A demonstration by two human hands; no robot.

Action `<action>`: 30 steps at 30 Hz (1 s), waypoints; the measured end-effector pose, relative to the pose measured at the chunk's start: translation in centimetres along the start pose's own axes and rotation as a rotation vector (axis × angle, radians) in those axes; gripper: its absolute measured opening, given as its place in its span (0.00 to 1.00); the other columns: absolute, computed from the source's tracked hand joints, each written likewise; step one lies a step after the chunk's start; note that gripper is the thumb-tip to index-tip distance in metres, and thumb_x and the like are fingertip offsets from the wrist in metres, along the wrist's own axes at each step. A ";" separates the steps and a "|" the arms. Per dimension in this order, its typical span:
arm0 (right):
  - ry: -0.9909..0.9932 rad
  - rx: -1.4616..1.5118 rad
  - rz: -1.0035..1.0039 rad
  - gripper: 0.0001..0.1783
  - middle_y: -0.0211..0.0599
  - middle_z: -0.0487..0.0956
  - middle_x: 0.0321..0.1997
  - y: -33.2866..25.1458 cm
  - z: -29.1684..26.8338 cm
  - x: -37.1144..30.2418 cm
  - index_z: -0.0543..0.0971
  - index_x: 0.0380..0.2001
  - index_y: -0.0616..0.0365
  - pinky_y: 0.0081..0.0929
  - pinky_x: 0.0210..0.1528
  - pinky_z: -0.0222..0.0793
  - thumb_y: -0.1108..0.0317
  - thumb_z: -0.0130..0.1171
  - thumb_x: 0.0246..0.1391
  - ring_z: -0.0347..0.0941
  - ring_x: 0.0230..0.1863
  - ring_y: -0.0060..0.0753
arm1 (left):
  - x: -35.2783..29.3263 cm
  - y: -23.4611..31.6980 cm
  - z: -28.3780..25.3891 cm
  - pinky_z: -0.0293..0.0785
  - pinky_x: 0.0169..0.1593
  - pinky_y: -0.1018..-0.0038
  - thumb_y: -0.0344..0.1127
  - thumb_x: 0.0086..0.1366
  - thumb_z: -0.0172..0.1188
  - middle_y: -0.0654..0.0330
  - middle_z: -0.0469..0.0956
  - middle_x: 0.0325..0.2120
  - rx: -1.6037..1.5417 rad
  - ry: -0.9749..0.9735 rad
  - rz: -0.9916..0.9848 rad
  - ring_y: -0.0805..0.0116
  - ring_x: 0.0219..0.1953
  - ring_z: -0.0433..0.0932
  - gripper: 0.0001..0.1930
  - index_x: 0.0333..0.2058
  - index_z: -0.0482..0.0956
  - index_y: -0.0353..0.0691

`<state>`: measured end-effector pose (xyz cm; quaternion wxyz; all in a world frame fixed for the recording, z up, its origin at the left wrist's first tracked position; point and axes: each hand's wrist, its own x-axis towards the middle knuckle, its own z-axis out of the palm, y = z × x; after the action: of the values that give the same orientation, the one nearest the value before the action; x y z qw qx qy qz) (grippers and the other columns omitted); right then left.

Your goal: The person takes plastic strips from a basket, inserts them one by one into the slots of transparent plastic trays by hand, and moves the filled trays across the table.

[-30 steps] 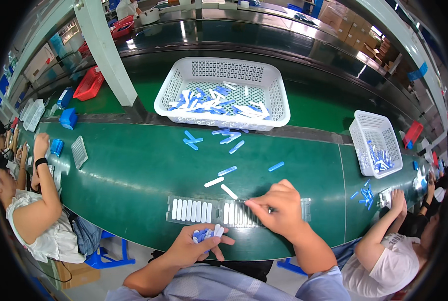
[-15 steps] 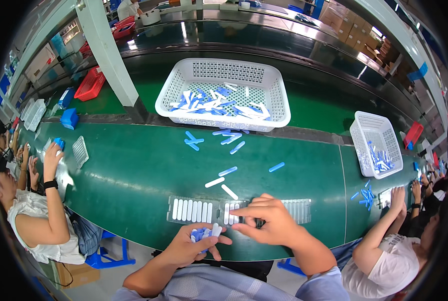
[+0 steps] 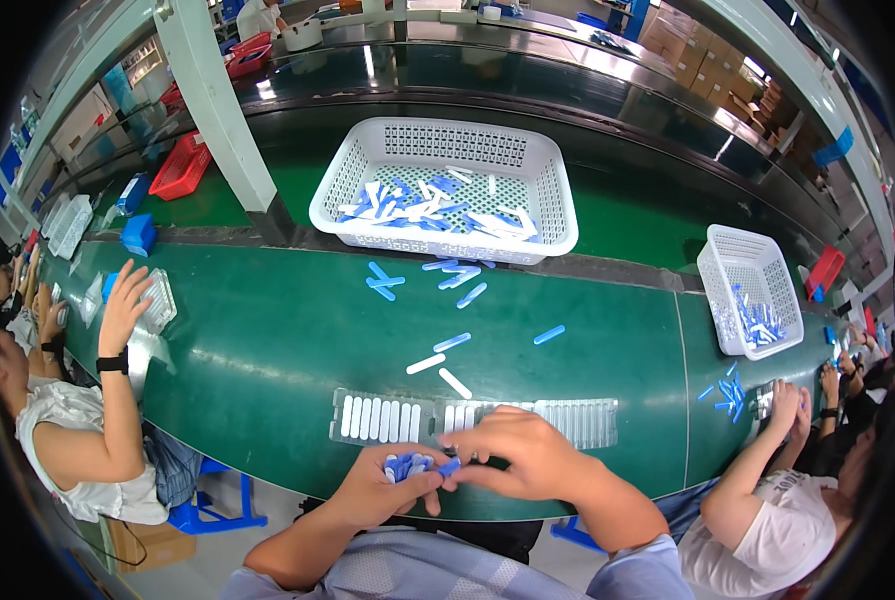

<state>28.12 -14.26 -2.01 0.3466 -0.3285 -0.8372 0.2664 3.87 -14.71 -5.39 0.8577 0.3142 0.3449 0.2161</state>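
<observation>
My left hand [image 3: 372, 490] is cupped around a bunch of small flat blue-and-white strips [image 3: 405, 466] with rounded ends. Close against it, my right hand [image 3: 527, 455] has thumb and forefinger closed at the end of one blue strip [image 3: 450, 467] sticking out of the bunch. Just beyond both hands lies a clear plastic slotted tray [image 3: 612, 425]. White strips [image 3: 380, 419] stand side by side in its left section, and a few more show in the middle section, partly hidden by my right hand. The right section shows bare slots.
Loose blue strips [image 3: 452, 342] and white strips [image 3: 454, 383] lie on the green table [image 3: 267, 340]. A large white basket [image 3: 447, 240] of strips stands beyond, a smaller basket [image 3: 752, 345] at right. Co-workers sit on both sides; a post [image 3: 217, 110] rises at back left.
My right hand has drawn back from the tray's middle section to the bunch in my left hand, its fingers now at a blue strip. The left co-worker's raised hand has shifted.
</observation>
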 end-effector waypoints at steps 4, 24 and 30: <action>0.088 0.353 0.326 0.11 0.30 0.83 0.28 -0.6 0.2 0.0 0.83 0.41 0.56 0.27 0.32 0.72 0.67 0.70 0.55 0.75 0.26 0.29 | 0.0 0.1 0.1 0.61 0.21 0.86 0.29 0.69 0.63 0.55 0.86 0.37 0.250 0.132 0.171 0.79 0.26 0.81 0.13 0.50 0.80 0.31; 0.107 0.270 0.014 0.10 0.38 0.84 0.34 0.5 0.2 0.0 0.86 0.41 0.58 0.32 0.40 0.74 0.73 0.69 0.54 0.78 0.32 0.38 | 0.5 -0.4 -0.8 0.63 0.17 0.79 0.32 0.70 0.63 0.49 0.83 0.36 -0.389 -0.213 -0.145 0.71 0.22 0.78 0.13 0.48 0.78 0.31; 0.151 0.526 0.425 0.09 0.39 0.85 0.33 0.2 -0.1 -0.4 0.86 0.41 0.61 0.28 0.37 0.74 0.76 0.64 0.57 0.80 0.33 0.29 | 0.0 0.6 0.7 0.61 0.18 0.82 0.26 0.69 0.62 0.48 0.85 0.33 0.028 0.120 0.108 0.71 0.22 0.80 0.10 0.46 0.80 0.28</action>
<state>28.50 -14.36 -2.22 0.4172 -0.4137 -0.6249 0.5141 4.31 -14.58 -4.60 0.8180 0.3307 0.3815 0.2756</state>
